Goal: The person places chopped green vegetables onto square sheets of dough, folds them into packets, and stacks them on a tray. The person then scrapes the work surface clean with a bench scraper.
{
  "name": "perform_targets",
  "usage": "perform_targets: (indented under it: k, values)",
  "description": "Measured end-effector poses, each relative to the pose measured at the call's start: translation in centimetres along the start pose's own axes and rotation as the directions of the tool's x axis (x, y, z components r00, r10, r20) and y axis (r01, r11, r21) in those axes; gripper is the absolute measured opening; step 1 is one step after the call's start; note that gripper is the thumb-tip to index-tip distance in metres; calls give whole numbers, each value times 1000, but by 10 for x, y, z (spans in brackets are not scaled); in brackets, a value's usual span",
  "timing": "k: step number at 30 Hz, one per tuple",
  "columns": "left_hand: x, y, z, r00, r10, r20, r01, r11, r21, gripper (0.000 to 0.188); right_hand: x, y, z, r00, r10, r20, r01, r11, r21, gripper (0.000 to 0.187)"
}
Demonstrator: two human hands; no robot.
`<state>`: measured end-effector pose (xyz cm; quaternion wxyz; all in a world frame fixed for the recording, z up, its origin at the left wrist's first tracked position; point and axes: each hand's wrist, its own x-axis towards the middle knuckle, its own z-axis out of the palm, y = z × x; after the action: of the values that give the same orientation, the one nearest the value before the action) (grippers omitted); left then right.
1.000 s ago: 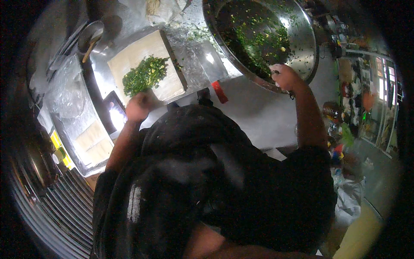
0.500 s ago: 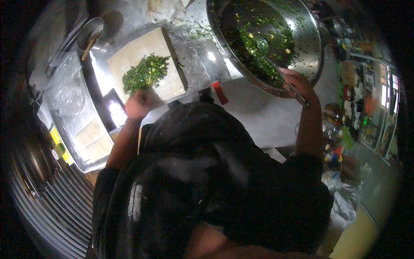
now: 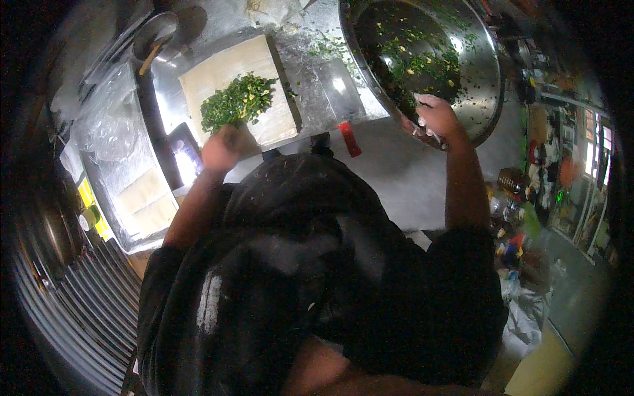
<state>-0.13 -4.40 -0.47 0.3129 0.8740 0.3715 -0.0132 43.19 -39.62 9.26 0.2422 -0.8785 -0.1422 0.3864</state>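
A stack of pale, square dough sheets (image 3: 282,113) lies on the metal worktop. Chopped green leaves with yellow bits (image 3: 238,99) are heaped on its left and near part. My left hand (image 3: 223,146) is at the stack's near left edge, close against the heap; its fingers are smeared by motion. At the near rim of a wide steel bowl (image 3: 485,86), my right hand (image 3: 437,119) is closed around a metal spoon, which it now mostly hides. More of the chopped greens (image 3: 426,63) lie scattered over the bowl's bottom and side.
Right of the dough lies a cleaver (image 3: 339,86) with a red handle (image 3: 350,138). Farther left stand a small pan (image 3: 155,39) with a wooden-handled tool (image 3: 150,58) and a plastic-lined tray (image 3: 109,142) holding pale sheets. A phone-like screen (image 3: 187,158) sits beside the tray.
My right hand has drawn left and up to the bowl's near rim, and the spoon, seen plainly before, is now mostly hidden. My left hand stays by the heap. The whole view has shifted slightly.
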Motion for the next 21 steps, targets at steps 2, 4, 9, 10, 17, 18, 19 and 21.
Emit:
perform_targets:
  k: [2,4,9,10,17,18,19,21]
  values:
    - [0,0,-1,997,-30,65,28,999,28,28,-15,-9,-6,999,27,47,-34,988,152,45]
    - [0,1,-3,997,-45,70,44,999,21,28,-32,-17,-18,998,14,64,-26,981,193,43]
    - [-3,4,-8,996,-34,79,34,999,-5,28,-82,-38,-22,990,136,-31,-102,861,497,44]
    - [-4,5,-9,998,-12,63,12,1000,-2,28,-93,-45,-19,996,85,-31,-56,851,522,46]
    - [-3,1,-11,994,25,110,-26,1000,6,27,-138,-119,31,997,-47,65,19,927,375,57]
    - [-4,-1,-11,995,48,90,-52,998,35,28,-137,-131,42,991,-55,119,18,957,289,57]
    - [-7,-2,-12,995,72,74,-76,995,60,29,-137,-140,56,984,-57,171,22,979,201,57]
    - [-7,-3,-12,993,82,83,-83,996,9,33,-132,-152,95,946,-191,261,85,926,369,58]
